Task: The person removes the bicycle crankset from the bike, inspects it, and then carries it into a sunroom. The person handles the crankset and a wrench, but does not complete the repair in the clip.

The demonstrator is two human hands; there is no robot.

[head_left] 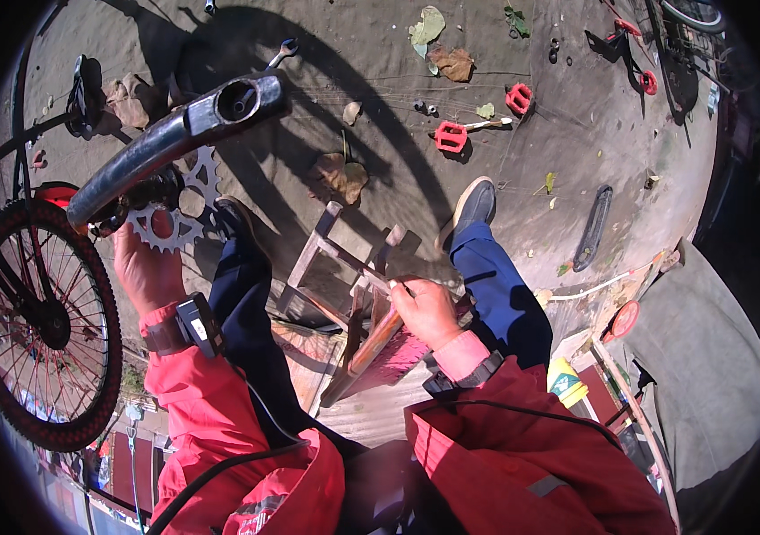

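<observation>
At the left, my left hand (146, 272) is closed at the lower end of a bicycle crank arm (166, 147), beside its toothed silver chainring (166, 230). Its fingertips are hidden behind the metal. The arm's far end, with a round pedal hole, rises close to the view. Between my legs, my right hand (429, 312) grips the edge of a small, worn wooden stool (371, 343). The stool is tilted, with several legs pointing away from me and a pink patterned surface showing below my hand.
A bicycle wheel (45, 325) with a dark tyre stands at the left. Two red pedals (451, 136), a wrench (283, 52), dry leaves (340, 176) and a loose black crank arm (592, 228) lie on the ground. Grey cloth (705, 348) hangs at the right.
</observation>
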